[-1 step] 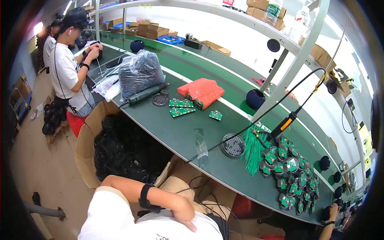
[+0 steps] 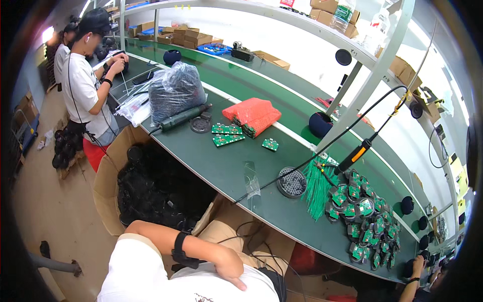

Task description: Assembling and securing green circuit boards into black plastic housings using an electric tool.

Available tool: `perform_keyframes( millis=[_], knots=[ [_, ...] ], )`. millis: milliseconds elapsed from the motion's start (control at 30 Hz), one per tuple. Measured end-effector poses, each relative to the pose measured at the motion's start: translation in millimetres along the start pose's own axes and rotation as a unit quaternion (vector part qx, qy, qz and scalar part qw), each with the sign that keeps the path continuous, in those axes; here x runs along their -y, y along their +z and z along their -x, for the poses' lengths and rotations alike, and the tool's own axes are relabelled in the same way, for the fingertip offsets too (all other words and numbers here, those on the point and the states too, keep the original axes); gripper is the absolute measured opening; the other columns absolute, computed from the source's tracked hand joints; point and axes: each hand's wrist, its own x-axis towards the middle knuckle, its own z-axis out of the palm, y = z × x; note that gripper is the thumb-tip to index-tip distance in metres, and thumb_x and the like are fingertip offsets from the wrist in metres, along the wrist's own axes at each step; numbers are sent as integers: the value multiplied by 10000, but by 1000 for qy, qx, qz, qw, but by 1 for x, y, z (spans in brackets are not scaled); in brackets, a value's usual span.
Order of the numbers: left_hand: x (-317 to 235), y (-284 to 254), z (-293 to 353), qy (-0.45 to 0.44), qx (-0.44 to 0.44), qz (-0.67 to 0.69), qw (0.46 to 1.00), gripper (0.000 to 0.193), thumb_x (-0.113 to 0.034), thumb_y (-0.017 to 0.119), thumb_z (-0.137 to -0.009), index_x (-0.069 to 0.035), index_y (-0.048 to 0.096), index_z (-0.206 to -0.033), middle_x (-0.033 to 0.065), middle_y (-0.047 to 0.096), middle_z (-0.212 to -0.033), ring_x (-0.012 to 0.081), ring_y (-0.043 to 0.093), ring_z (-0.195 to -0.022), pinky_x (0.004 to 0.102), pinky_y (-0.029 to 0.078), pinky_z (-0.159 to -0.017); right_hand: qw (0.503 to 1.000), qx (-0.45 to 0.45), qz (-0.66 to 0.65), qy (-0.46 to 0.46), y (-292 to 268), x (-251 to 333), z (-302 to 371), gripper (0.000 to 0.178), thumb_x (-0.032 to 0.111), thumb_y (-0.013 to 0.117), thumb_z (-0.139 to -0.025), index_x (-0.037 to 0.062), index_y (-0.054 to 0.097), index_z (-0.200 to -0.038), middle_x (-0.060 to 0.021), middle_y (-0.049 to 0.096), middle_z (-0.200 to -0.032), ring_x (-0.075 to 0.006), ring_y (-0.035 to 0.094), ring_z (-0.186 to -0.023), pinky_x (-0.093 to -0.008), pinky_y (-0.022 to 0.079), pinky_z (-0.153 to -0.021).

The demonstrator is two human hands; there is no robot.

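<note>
Head view: where are the wearer's hands?

– Only the left hand (image 2: 230, 266) shows. It lies across the front of the white T-shirt (image 2: 146, 282), touching the cloth, one finger stretched along it. The right hand is out of sight.

– Is the left one gripping anything?

– I can't tell; the palm is turned in to the body and hides how far the other fingers curl. No object shows in it. It looks like a resting pose, with the elbow bent and the forearm, in its black wristband (image 2: 179, 249), across the waist.

– And what is around it?

– An open carton (image 2: 103, 201) of black parts (image 2: 151, 186) stands beside the bench (image 2: 274, 219), probably there to keep bulk off the top. On the bench, red bubble wrap (image 2: 259, 113) has board edges poking from one end, so it likely shields them; green circuit boards (image 2: 227, 129) lie flat just beside it.

– Farther right?

– A round tray (image 2: 292, 197) keeps small grey pieces together, next to fanned green wires (image 2: 317, 194). The black-and-orange corded tool (image 2: 354, 158) has its cord led up to the shelf frame, perhaps to spare bench space, near heaped round parts with boards (image 2: 366, 207).
</note>
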Motion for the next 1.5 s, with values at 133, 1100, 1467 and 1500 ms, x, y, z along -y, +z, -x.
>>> perform_keyframes(
  millis=[133, 1100, 1467, 1500],
  knots=[
    [13, 22, 6, 47, -113, -4, 992, 870, -654, 327, -1115, 42, 755, -816, 277, 730, -869, 495, 700, -897, 567, 553, -830, 999, -15, 32, 12, -6, 0, -32, 297, 299, 680, -929, 104, 768, -1134, -108, 713, -1117, -270, 703, -840, -382, 531, -642],
    [358, -150, 225, -416, -572, -305, 638, 242, -135, 735, -904, -128, 669, -1136, 52, 735, -1076, 290, 660, -1096, 446, 582, -893, 676, -543, 373, 330, -11, -259, -71, 131, 77, 830, -855, 66, 702, -882, -84, 638, -777, -279, 650, -628, -401, 509, -573],
    [289, -142, 228, -281, -767, -22, 576, 299, -94, 787, -913, -68, 719, -1202, 125, 728, -957, 255, 745, -870, 419, 581, -759, 668, -541, 388, 332, -9, -260, -71, 148, 55, 831, -844, 66, 685, -863, -82, 619, -765, -271, 618, -607, -396, 487, -569],
    [268, -135, 216, -247, -757, 92, 598, 289, -101, 795, -919, -54, 719, -1194, 110, 731, -925, 221, 746, -812, 394, 579, -717, 669, -542, 382, 335, -9, -260, -71, 145, 50, 831, -846, 62, 687, -863, -83, 620, -765, -264, 616, -606, -387, 486, -568]
  ],
)
